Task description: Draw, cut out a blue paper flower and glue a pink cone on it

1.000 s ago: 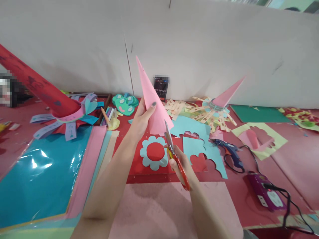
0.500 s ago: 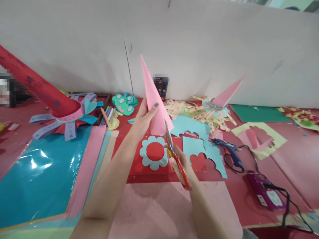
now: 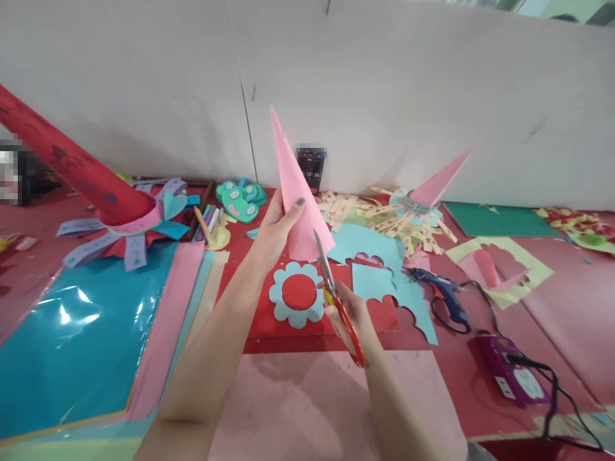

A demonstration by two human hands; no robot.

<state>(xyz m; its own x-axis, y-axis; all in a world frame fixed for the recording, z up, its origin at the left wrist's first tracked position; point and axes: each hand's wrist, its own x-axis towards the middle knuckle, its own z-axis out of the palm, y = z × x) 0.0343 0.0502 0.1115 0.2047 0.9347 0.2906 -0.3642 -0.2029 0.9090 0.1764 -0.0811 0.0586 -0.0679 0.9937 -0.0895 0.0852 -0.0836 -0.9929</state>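
My left hand [image 3: 276, 224] grips a pink paper cone [image 3: 298, 192] by its side, thumb across the front, tip pointing up and leaning left. In my right hand [image 3: 353, 310] is a pair of scissors [image 3: 346, 326] with red and yellow handles. Their blades reach up to the cone's lower right edge; one blade lies over its front face, and the other is hidden, probably inside the cone. Just below the cone lies a pale blue scalloped paper ring [image 3: 283, 309] on red paper.
Blue paper offcuts [image 3: 372, 240] lie right of the cone, then a glue gun [image 3: 444, 293] and a purple power strip [image 3: 509, 368] with cables. A decorated red cone [image 3: 86, 173] stands left, above blue plastic-wrapped sheets [image 3: 91, 339]. A phone [image 3: 311, 169] leans against the wall.
The scissors have shifted slightly up and left, their blade tip further over the cone's front. The left hand and cone have barely moved.
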